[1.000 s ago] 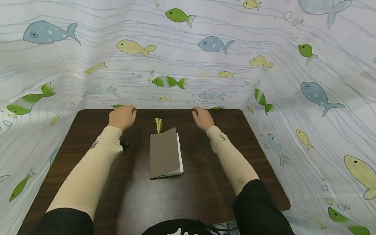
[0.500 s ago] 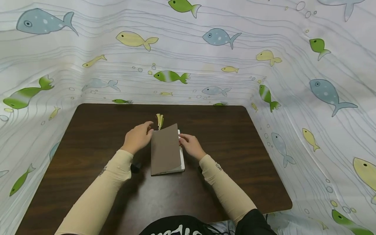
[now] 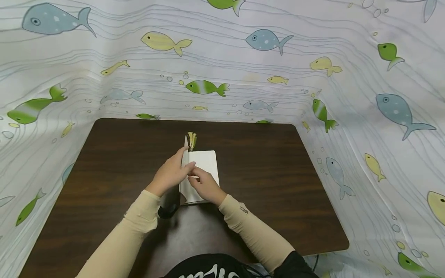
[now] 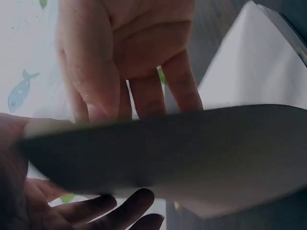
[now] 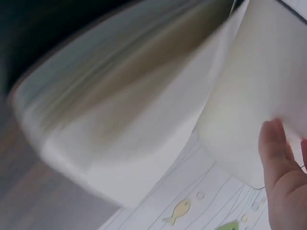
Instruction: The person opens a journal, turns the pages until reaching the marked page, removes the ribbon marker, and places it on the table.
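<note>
A notebook with a plain brown cover lies open in the middle of the table, its white page [image 3: 206, 158] facing up. The cover stands raised on its left side, seen nearly edge-on from the head; its dark outer face [image 4: 163, 158] crosses the left wrist view. My left hand [image 3: 170, 173] grips the raised cover, fingers outside and thumb on the page side. My right hand [image 3: 207, 187] is over the page with bent fingers at the cover; whether they hold it I cannot tell. A yellow-green tassel [image 3: 192, 139] sticks out at the top. Inner pages [image 5: 120, 124] fan out in the right wrist view.
The dark wooden table [image 3: 264, 166] has rounded corners. A white curtain with printed fish [image 3: 222, 61] hangs close round its back and sides. A dark rounded device [image 3: 169, 204] is under my left wrist.
Both hands have come in from the table's far edge to the notebook. Its brown cover, closed before, has swung up and left, baring the white page.
</note>
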Action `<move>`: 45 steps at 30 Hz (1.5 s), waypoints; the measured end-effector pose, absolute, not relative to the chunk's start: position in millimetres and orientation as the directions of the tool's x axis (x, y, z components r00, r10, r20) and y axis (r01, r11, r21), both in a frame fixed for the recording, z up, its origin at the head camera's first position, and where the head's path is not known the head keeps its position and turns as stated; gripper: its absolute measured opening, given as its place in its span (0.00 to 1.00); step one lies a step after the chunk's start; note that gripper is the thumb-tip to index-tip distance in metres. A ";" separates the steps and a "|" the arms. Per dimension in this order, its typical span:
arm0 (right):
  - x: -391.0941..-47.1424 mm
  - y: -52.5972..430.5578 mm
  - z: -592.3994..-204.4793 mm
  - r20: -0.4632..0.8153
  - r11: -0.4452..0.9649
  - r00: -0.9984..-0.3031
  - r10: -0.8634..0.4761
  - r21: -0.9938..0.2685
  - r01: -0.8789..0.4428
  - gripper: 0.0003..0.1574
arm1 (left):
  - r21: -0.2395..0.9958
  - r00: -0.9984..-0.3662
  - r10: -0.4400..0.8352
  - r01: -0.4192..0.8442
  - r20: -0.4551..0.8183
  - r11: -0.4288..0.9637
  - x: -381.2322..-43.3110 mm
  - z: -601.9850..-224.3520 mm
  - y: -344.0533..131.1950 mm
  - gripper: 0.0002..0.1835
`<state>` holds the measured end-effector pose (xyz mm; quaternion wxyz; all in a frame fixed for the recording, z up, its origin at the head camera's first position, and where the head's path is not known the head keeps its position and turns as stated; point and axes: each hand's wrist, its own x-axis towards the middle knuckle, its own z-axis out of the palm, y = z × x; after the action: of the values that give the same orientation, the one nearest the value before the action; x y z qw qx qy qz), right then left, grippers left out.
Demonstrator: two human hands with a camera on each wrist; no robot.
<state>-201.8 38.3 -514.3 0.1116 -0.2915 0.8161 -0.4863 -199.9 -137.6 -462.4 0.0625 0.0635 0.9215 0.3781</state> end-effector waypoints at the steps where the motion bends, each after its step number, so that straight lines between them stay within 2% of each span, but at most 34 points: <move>1: -200.8 35.9 -514.4 0.108 0.364 -0.794 -0.598 -0.846 -0.390 0.25 | 0.696 -0.985 0.162 0.078 -0.056 0.713 -198.7 -463.7 -140.5 0.37; 7: -206.1 37.6 -519.7 0.079 0.437 -0.763 -0.641 -0.780 -0.447 0.25 | 0.618 -0.990 0.143 0.102 -0.017 0.780 -193.2 -476.5 -163.1 0.28; 15: -224.4 73.3 -537.8 0.015 0.579 -0.811 -0.585 -0.692 -0.431 0.26 | 0.600 -0.996 0.084 0.044 -0.038 0.799 -184.1 -494.7 -194.3 0.28; 20: -229.2 99.5 -548.6 -0.016 0.612 -0.804 -0.594 -0.658 -0.439 0.29 | 0.578 -0.998 0.063 0.045 -0.011 0.815 -177.0 -505.0 -207.4 0.27; 23: -228.9 113.5 -556.1 -0.092 0.640 -0.773 -0.628 -0.625 -0.446 0.38 | 0.544 -0.998 0.059 0.060 0.019 0.837 -171.6 -510.3 -212.5 0.27; 28: -228.6 127.2 -565.0 -0.185 0.678 -0.736 -0.651 -0.578 -0.454 0.59 | 0.527 -0.996 0.079 0.085 0.035 0.846 -166.4 -516.5 -217.5 0.26; 31: -229.2 128.9 -568.5 -0.199 0.704 -0.741 -0.642 -0.536 -0.466 0.65 | 0.535 -0.996 0.085 0.079 0.015 0.841 -165.3 -519.8 -219.5 0.27; 37: -226.3 122.7 -566.5 -0.219 0.766 -0.768 -0.601 -0.431 -0.477 0.63 | 0.549 -0.996 0.089 0.068 -0.010 0.833 -164.7 -526.1 -222.3 0.28; 45: -219.7 110.7 -560.4 -0.111 0.806 -0.808 -0.578 -0.231 -0.545 0.52 | 0.567 -0.995 0.093 0.067 -0.018 0.821 -163.7 -531.5 -225.3 0.28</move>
<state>-219.7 110.7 -560.4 0.0881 -0.2967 0.9462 -0.0942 -163.7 -225.3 -531.5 0.0224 0.0419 0.9539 0.2963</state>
